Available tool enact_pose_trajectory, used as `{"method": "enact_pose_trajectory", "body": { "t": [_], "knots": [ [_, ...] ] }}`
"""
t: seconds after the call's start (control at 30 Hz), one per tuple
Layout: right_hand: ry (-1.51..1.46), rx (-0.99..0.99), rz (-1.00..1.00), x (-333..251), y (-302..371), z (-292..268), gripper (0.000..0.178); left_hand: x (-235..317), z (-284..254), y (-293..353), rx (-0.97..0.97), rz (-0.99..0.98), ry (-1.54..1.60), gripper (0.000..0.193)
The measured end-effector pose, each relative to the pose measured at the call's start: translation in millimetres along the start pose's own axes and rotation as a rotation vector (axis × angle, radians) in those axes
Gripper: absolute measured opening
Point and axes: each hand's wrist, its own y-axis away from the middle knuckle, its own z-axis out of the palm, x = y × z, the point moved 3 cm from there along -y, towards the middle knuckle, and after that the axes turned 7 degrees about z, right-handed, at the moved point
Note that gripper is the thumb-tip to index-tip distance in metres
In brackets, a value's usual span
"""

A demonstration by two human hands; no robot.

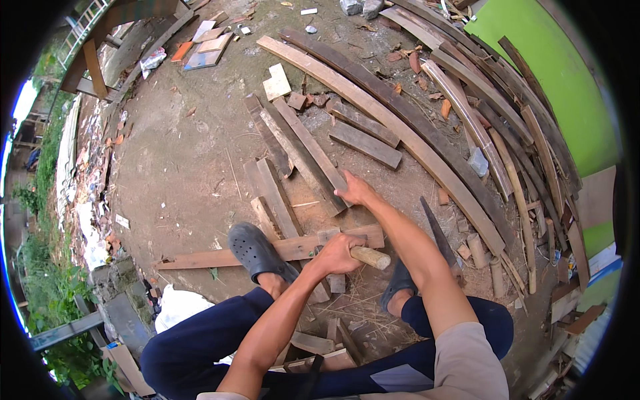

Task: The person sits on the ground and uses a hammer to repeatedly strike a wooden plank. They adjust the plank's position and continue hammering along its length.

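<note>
My left hand [335, 255] is closed round a thick, round wooden handle [371, 257], held over a reddish plank [293, 248] that lies crosswise in front of me. What the handle belongs to is hidden by the hand. Farther forward, my right hand [357, 190] grips the near end of a narrow wooden strip [307, 143], which points away to the far left. Alongside that strip lies a rough, pale-edged length of wood [300, 160]. A hand saw [437, 233] rests on the ground to the right of my right forearm.
Long boards [393, 127] and poles stretch along the right, beside a green panel [573, 80]. Two short wood blocks [365, 143] lie ahead. My clogs [257, 250] stand on either side of the work. Wood offcuts [313, 343] lie between my legs. A white sack [180, 307] sits at left.
</note>
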Motion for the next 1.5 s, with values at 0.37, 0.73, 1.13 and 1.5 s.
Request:
{"method": "enact_pose_trajectory", "body": {
  "t": [0.37,0.73,1.13,1.5],
  "knots": [
    [-0.505,-0.018,0.216,53.8,-14.2,-28.0,0.093,-10.4,-2.3,0.3,-0.047,0.038,-0.055,0.024],
    [-0.788,-0.114,0.272,28.2,171.2,-89.1,0.089,-3.9,-1.4,-0.7,-0.041,-0.098,-0.104,0.024],
    [-0.955,0.135,0.645,99.6,387.0,-7.7,0.078,1.8,-5.6,-1.0,0.045,-0.13,-0.357,0.038],
    [-1.707,-0.165,0.749,117.3,374.8,62.4,0.056,36.1,-0.4,-1.0,0.129,-0.312,-0.392,0.058]
  ]
}}
